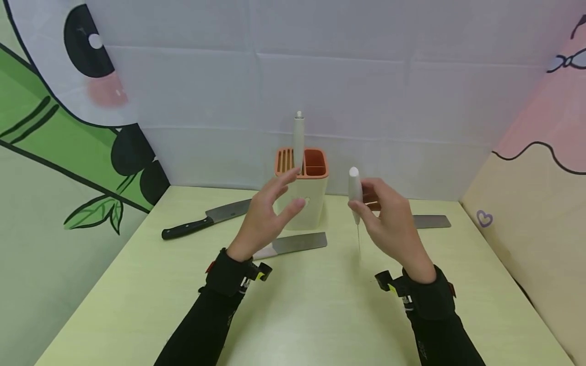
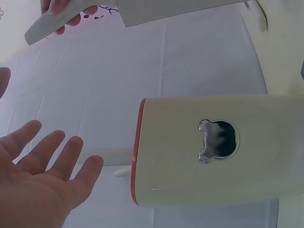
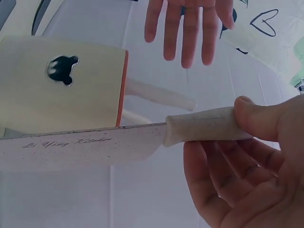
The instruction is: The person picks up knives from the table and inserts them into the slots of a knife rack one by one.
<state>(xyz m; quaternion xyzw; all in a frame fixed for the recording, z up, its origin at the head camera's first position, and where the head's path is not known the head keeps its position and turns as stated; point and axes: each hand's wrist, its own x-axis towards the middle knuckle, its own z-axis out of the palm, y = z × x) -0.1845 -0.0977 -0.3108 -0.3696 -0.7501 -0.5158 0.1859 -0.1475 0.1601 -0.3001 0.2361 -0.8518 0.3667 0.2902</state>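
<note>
A cream knife block (image 1: 308, 199) with an orange slotted top stands at the middle back of the table, and one white-handled knife (image 1: 298, 136) sticks up from it. My left hand (image 1: 274, 203) hovers open just in front of the block's left side, fingers spread, holding nothing; its palm (image 2: 33, 183) shows beside the block (image 2: 213, 152). My right hand (image 1: 373, 211) grips a white-handled knife (image 1: 354, 190) to the right of the block, blade down and edge-on. In the right wrist view my thumb and fingers curl round its handle (image 3: 202, 130), and the wide white blade (image 3: 80, 152) crosses below the block (image 3: 61, 85).
Flat on the yellow-green table (image 1: 297, 315) lie a black-handled cleaver (image 1: 206, 221) at the left, a white-handled knife (image 1: 293, 245) in front of the block, and another blade (image 1: 430, 221) behind my right hand. Printed cloth walls enclose the table on three sides.
</note>
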